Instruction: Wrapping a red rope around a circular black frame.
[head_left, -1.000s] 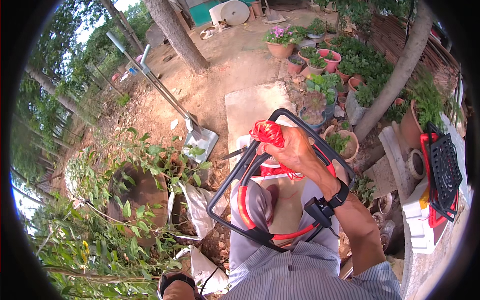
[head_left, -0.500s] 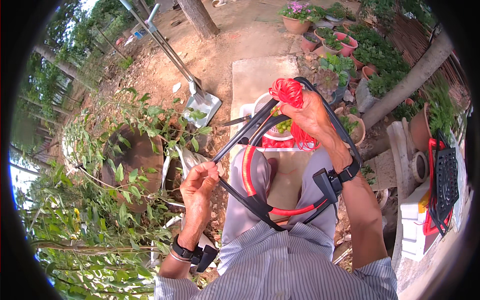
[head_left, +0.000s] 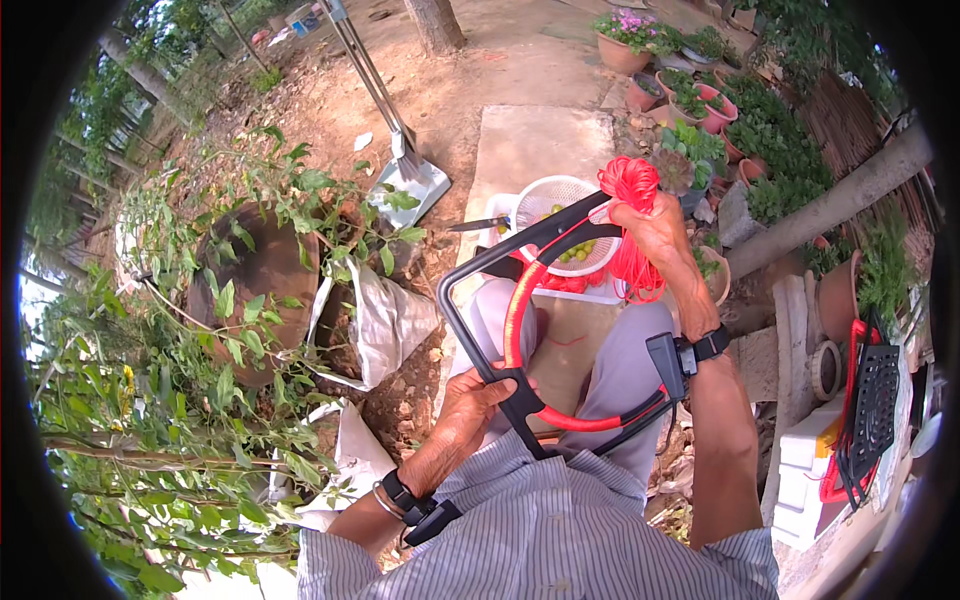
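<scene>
A black tubular frame (head_left: 461, 318) rests tilted above my lap. Its curved inner bar is wrapped in red cord (head_left: 517, 310) along part of its length. My left hand (head_left: 465, 412) is closed round the frame's left side, near the joint where the curved bar meets it. In my right hand (head_left: 660, 235) is a bundle of red cord (head_left: 630, 180), gripped at the far right corner of the frame, with loose strands hanging below. Part of that corner is hidden behind the hand.
Beyond my knees, a white colander (head_left: 560, 188) of green fruit stands in a white tray; a dark-bladed knife (head_left: 478, 226) juts out leftward. A metal dustpan (head_left: 413, 190) lies farther off. Leafy plants (head_left: 240, 330) crowd the left; potted plants (head_left: 690, 100) and a white box (head_left: 803, 465) are rightward.
My left hand has gone from the frame's left corner down to its lower joint and closed round it. My right hand still holds the cord bundle. The view has shifted slightly.
</scene>
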